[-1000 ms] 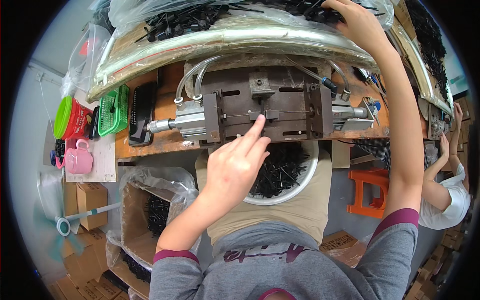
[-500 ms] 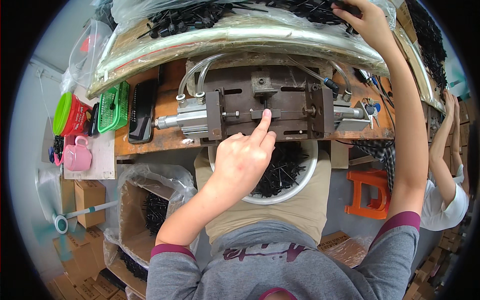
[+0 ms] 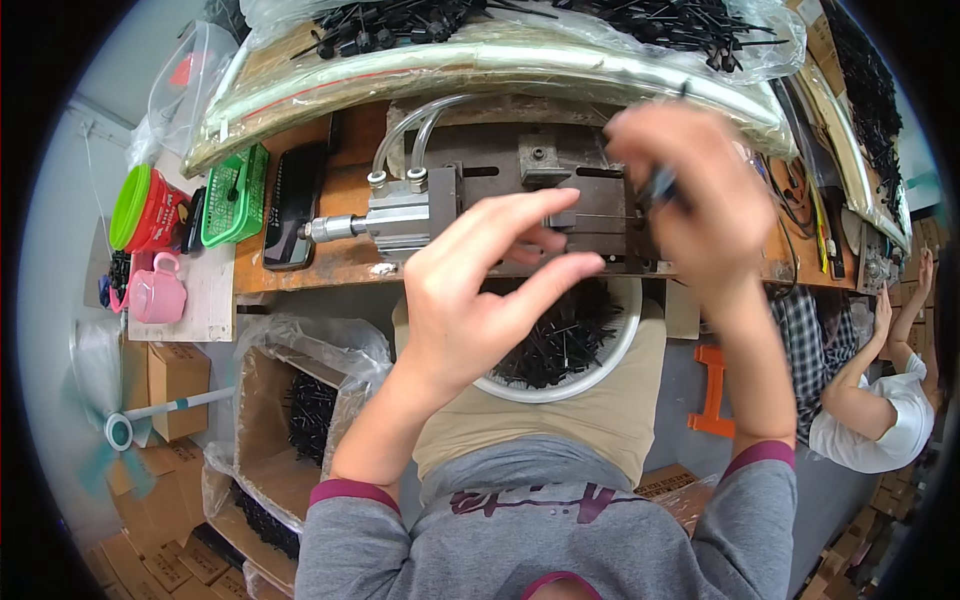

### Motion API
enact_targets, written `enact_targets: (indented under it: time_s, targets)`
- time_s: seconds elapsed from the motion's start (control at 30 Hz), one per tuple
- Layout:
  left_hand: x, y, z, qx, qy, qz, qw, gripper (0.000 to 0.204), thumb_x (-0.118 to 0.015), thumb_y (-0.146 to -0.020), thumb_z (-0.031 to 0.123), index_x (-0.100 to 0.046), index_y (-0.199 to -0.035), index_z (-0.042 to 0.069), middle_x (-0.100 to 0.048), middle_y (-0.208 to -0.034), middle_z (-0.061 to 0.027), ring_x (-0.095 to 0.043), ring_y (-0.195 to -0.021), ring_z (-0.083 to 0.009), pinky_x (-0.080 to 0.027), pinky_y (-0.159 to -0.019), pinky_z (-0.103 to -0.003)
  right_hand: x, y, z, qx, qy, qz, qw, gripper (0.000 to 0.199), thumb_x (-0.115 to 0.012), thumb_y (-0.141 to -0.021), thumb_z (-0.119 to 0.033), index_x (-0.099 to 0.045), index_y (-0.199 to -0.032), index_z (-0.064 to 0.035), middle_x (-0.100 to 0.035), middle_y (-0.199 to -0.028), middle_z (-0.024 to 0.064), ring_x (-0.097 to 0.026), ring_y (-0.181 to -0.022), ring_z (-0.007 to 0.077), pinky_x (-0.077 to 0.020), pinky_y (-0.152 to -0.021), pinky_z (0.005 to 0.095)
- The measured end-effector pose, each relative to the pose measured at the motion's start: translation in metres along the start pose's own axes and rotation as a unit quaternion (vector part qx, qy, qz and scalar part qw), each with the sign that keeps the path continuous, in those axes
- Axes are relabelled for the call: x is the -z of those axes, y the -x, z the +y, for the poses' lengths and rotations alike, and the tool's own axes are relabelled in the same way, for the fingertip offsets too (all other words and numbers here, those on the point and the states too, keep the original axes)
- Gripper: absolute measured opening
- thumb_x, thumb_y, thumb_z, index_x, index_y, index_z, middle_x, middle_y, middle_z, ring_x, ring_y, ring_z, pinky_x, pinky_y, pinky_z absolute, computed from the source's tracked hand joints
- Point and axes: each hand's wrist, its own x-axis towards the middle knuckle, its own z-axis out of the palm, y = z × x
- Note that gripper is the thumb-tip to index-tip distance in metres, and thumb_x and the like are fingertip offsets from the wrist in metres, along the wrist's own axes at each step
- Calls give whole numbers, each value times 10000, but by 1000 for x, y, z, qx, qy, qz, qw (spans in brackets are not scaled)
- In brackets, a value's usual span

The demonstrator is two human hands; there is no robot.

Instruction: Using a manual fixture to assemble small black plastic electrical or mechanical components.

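My left hand (image 3: 480,280) hovers over the near edge of a dark metal clamping fixture (image 3: 484,188), thumb and fingers spread, with nothing visible in it. My right hand (image 3: 705,195) is smeared by motion above the fixture's right end, hiding much of the cylinder on that side. A small blurred dark shape shows by its fingers; whether it is held I cannot make out. At the fixture's left end sits a silver pneumatic cylinder (image 3: 398,222) with clear hoses. In front of me, a white tub (image 3: 560,394) holds black stemmed parts (image 3: 556,345).
Beyond the fixture, a plastic-wrapped ledge (image 3: 480,66) bears piles of black parts. A green basket (image 3: 232,205), a black phone-like device (image 3: 292,205) and a pink cup (image 3: 158,292) stand left. A lined carton (image 3: 262,400) is below left. Another person's arms (image 3: 866,375) show right.
My right hand has come down from the pile of black parts to the fixture's right end. My left hand has lifted its pointing finger off the fixture's middle and spread open.
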Motion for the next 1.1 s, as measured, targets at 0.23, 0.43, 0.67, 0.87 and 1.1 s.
enact_targets:
  time_s: [0.23,0.43,0.67,0.87,1.1]
  targets:
    - [-2,13,0,39,32,3,999,221,-789,-760,-99,-706,-952,-28,-716,-936,-71,-724,-859,-144,-615,-752,-262,-15,43,-63,-34,-72,-32,996,472,-703,-626,-31,-695,-1074,118,-684,-1013,215,-697,-771,293,-594,-634,336]
    - [-1,24,1,72,18,-15,997,239,-790,-759,-105,-699,-961,-16,-706,-935,-59,-722,-854,-138,-619,-758,-261,-8,56,-74,-64,-79,-76,992,429,-705,-738,-36,-697,-1145,98,-703,-1115,256,-744,-902,301,-638,-733,338]
    - [4,33,-6,22,-131,-86,987,316,-794,-751,-49,-703,-1051,-14,-660,-1046,-102,-705,-876,-189,-611,-789,-288,-1,70,-63,-89,-70,-68,991,465,-664,-672,65,-708,-1134,83,-707,-1119,240,-740,-911,312,-626,-731,355]
    - [-7,35,-19,-89,-295,-137,941,268,-780,-723,33,-713,-982,26,-661,-1319,-135,-702,-876,-255,-576,-794,-352,3,71,-65,-194,-164,14,967,539,-582,-634,216,-637,-1155,90,-687,-1155,264,-719,-969,335,-602,-756,343]
    - [-7,23,-15,-51,-359,-187,913,252,-792,-741,84,-716,-979,53,-684,-1285,-117,-688,-671,-240,-564,-659,-330,8,76,-60,-207,-172,0,963,458,-616,-724,234,-623,-1150,66,-684,-1188,285,-747,-930,329,-618,-745,329]
